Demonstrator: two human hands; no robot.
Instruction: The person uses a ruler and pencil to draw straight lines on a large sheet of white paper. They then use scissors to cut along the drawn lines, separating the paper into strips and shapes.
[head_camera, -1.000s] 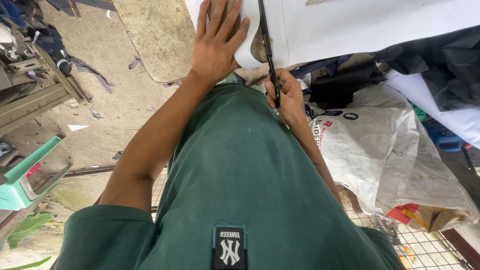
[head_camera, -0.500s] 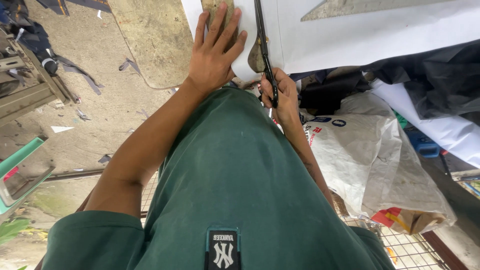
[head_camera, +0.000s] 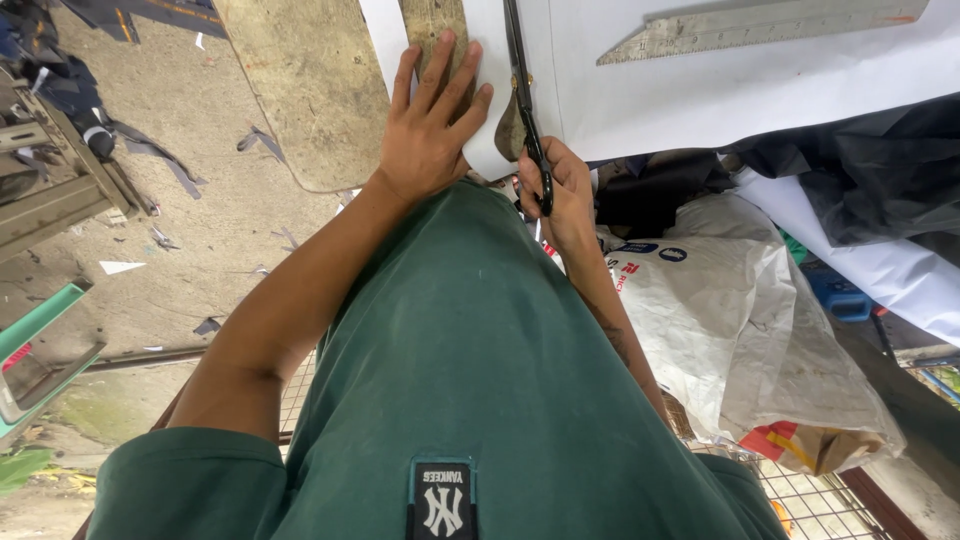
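White sheet (head_camera: 720, 90) on worktop | my left hand (head_camera: 430, 125) flat, open on its left strip | right hand (head_camera: 560, 190) grips scissors (head_camera: 525, 95), blades further along the cut than before | ruler (head_camera: 760, 25) right of scissors

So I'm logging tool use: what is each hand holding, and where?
Right hand grips black scissors by the handle loops. Left hand holds nothing; it presses flat on the white sheet.

Black-handled scissors (head_camera: 528, 110) stand nearly vertical at twelve o'clock in the head view, blades closed or nearly so, cutting into a large white sheet (head_camera: 700, 90). The sheet lies flat, its near edge curling, with a cut strip (head_camera: 385, 45) separated at eleven o'clock.
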